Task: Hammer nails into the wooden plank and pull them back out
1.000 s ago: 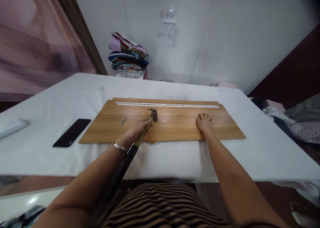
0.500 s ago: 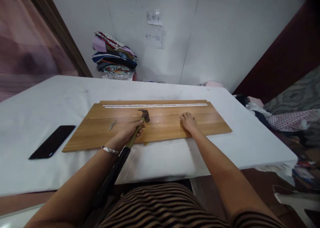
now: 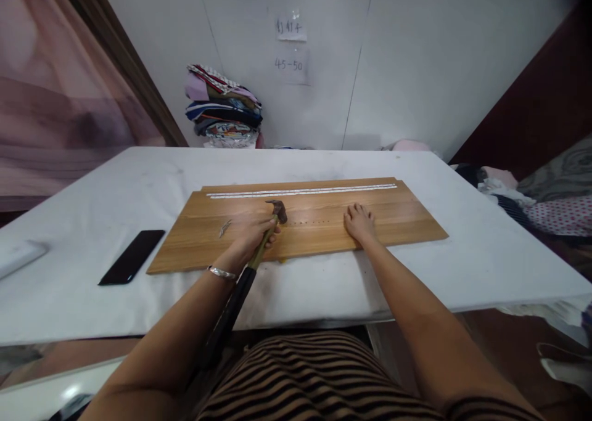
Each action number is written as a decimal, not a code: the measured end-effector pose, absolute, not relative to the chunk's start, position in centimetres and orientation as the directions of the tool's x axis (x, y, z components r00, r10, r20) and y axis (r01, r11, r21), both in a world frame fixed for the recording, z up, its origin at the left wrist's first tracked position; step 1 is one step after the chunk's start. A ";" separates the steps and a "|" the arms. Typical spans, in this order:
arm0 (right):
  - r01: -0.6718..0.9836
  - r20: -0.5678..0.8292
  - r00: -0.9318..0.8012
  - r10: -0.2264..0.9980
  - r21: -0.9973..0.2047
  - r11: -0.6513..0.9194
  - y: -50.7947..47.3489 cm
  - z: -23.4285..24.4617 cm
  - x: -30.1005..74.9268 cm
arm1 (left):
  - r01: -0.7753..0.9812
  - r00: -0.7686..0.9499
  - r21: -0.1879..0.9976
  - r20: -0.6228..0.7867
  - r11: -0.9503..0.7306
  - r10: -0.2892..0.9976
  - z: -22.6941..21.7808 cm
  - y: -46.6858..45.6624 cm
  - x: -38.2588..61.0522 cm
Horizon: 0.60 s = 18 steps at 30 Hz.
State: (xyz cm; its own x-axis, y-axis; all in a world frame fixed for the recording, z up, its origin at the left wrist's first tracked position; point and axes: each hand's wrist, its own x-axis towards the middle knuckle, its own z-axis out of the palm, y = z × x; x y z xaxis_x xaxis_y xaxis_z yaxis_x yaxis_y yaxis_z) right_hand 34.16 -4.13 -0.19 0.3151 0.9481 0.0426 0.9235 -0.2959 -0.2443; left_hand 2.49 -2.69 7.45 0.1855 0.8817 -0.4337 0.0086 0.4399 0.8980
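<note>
A long wooden board [image 3: 398, 224] lies on a white table [image 3: 485, 254]. My left hand [image 3: 252, 236] is wrapped round the handle of a hammer [image 3: 276, 214], close up under its head, which rests on the board at the left end of a row of small nails [image 3: 308, 222]. The long dark handle runs back under my forearm. My right hand [image 3: 358, 222] lies flat on the board with its fingers spread, just right of the nail row. A few loose nails [image 3: 225, 228] lie on the board left of my left hand.
A pale strip [image 3: 303, 192] runs along the board's far edge. A black phone [image 3: 132, 265] lies on the table to the left, with a white object [image 3: 18, 254] at the far left edge. Folded cloths [image 3: 224, 106] are stacked against the back wall. More fabric [image 3: 550, 211] lies at the right.
Only the view has swung, right and then back left. Both hands keep their places on the board and the hammer head stays down.
</note>
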 end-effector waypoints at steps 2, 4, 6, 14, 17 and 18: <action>0.923 0.047 0.313 0.949 -0.251 -0.292 -4.1 -0.2 34.1 | -0.002 0.182 0.896 -0.437 0.445 0.881 7.5 -2.7 2.6; 0.923 0.044 0.311 0.949 -0.253 -0.291 -4.1 -0.2 34.1 | -0.013 0.188 0.897 -0.431 0.441 0.882 7.6 -2.8 2.6; 0.924 0.038 0.310 0.950 -0.249 -0.291 -4.2 -0.1 34.2 | -0.016 0.197 0.902 -0.420 0.432 0.886 7.5 -2.9 2.6; 0.923 0.041 0.314 0.949 -0.249 -0.295 -4.0 -0.5 34.3 | -0.023 0.222 0.898 -0.424 0.439 0.878 7.4 -2.8 2.6; 0.922 0.051 0.311 0.949 -0.257 -0.288 -4.0 -0.6 34.3 | -0.031 0.215 0.905 -0.408 0.423 0.888 7.6 -2.9 2.5; 0.922 0.055 0.310 0.949 -0.259 -0.287 -4.0 -0.6 34.4 | -0.035 0.216 0.907 -0.404 0.420 0.889 7.6 -2.9 2.4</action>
State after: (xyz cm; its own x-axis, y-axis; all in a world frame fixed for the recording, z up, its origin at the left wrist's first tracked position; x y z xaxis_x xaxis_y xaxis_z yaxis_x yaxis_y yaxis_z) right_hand 34.36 -3.97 -0.63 0.3105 0.9490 0.0553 0.9224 -0.2867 -0.2590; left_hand 2.44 -2.86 7.57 0.2155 0.8890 -0.4039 -0.0346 0.4203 0.9067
